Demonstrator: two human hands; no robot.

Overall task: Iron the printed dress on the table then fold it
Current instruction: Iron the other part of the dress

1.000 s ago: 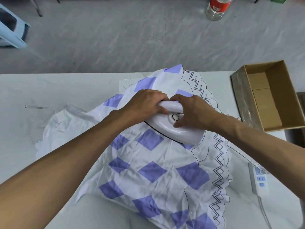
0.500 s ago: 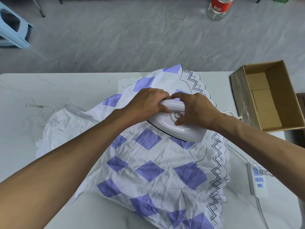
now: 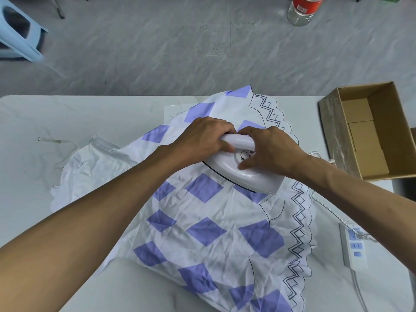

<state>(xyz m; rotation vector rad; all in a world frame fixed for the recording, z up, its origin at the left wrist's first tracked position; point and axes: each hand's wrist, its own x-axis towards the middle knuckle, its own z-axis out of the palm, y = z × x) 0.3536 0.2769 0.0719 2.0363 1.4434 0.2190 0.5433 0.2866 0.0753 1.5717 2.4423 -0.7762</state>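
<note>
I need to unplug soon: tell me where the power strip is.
In the head view, the power strip lies on the table at its right edge, beside the dress's zigzag hem and nearer the person than the cardboard box.

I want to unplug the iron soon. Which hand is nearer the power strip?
Right. The right hand rests on the iron, on the side toward the power strip; the left hand grips the handle, farther away.
</note>
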